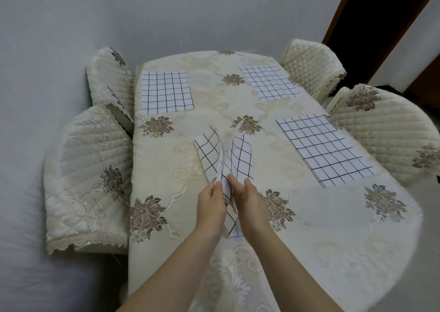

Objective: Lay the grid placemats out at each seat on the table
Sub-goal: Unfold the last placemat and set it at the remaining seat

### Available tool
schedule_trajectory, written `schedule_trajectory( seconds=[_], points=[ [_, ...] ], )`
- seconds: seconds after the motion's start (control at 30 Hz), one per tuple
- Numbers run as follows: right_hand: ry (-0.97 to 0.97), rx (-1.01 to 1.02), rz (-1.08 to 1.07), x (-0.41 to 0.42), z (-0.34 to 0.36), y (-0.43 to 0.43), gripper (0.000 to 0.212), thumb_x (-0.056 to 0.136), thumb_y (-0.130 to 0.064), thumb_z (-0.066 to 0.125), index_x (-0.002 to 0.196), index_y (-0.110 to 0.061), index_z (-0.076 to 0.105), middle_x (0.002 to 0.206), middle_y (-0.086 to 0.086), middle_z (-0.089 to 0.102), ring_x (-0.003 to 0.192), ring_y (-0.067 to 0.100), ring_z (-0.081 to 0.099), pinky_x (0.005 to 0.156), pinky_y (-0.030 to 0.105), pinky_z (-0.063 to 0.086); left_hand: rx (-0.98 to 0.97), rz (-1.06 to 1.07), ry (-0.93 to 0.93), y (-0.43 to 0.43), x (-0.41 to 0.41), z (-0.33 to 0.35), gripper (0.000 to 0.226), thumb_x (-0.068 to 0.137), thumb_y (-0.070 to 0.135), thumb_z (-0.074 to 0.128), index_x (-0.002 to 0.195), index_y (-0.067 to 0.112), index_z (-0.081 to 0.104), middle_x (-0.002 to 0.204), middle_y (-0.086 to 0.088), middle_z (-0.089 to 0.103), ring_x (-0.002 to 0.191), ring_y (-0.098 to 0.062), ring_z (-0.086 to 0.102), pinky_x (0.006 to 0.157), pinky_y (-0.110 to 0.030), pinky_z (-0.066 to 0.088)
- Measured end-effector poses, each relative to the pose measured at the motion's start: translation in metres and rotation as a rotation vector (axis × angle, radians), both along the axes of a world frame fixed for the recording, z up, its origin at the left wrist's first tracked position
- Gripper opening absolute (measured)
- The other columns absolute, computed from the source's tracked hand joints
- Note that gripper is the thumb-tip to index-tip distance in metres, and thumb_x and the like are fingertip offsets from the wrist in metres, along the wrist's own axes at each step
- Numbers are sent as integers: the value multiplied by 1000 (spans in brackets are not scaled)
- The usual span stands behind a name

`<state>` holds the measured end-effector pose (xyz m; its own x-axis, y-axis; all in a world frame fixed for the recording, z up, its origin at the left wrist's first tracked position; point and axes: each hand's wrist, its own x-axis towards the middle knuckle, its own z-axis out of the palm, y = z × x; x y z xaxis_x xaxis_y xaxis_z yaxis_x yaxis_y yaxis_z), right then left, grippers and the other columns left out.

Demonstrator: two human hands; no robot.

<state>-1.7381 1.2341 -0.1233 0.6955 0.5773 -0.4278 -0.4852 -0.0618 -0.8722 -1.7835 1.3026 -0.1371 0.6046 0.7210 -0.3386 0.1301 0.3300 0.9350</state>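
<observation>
The table (pixel 309 228) carries three grid mats laid flat: the far-left placemat (pixel 165 92) and far-right placemat (pixel 269 82) near its far corners, and the near-right placemat (pixel 326 149) along its right edge. The near-left chair (pixel 88 176) has no mat before it on the left edge, so by my judgement at least one seat remains. The folded placemat (pixel 238 159) is held above the table's middle, partly opened, with the left hand (pixel 212 204) and right hand (pixel 250 202) each pinching one flap between fingers and thumb.
</observation>
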Motion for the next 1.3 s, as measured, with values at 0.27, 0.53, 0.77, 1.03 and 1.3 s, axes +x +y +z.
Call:
schedule_trajectory(
  seconds=[0.27,0.53,0.77,1.03,1.3],
  points=[
    [-484,-354,154,5,-4,-25,67,89,-41,62,147,-23,35,151,-13,35,141,3,27,108,18,20,-444,191,-256,30,-1,21,24,101,13,41,114,0,57,105,-19,67,96,-31,65,93,-51,51],
    [-824,-558,198,-3,-22,-5,56,92,-19,49,146,-18,32,151,-2,38,138,19,36,105,31,34,-655,177,-400,38,4,37,36,101,16,38,128,-2,53,125,-22,63,108,-33,64,72,-41,60],
    [-804,-672,4,12,-27,-20,29,87,-5,45,110,-13,61,81,7,61,78,31,52,64,34,38,-645,233,-521,66,-3,46,32,101,10,36,126,-1,53,120,-20,63,104,-31,63,75,-43,60],
    [-9,-111,-254,20,-16,-14,51,94,5,30,130,-21,54,107,11,62,96,30,69,86,47,55,-686,358,-507,83,-32,22,27,101,10,34,110,2,58,101,-14,70,96,-25,65,61,-39,61],
    [593,110,-330,30,-41,-13,42,99,-31,36,127,-2,48,108,18,59,88,34,60,68,41,52,-719,471,-376,80,-66,-17,30,98,8,29,89,9,58,78,-8,73,84,-22,62,63,-33,59]
  ],
)
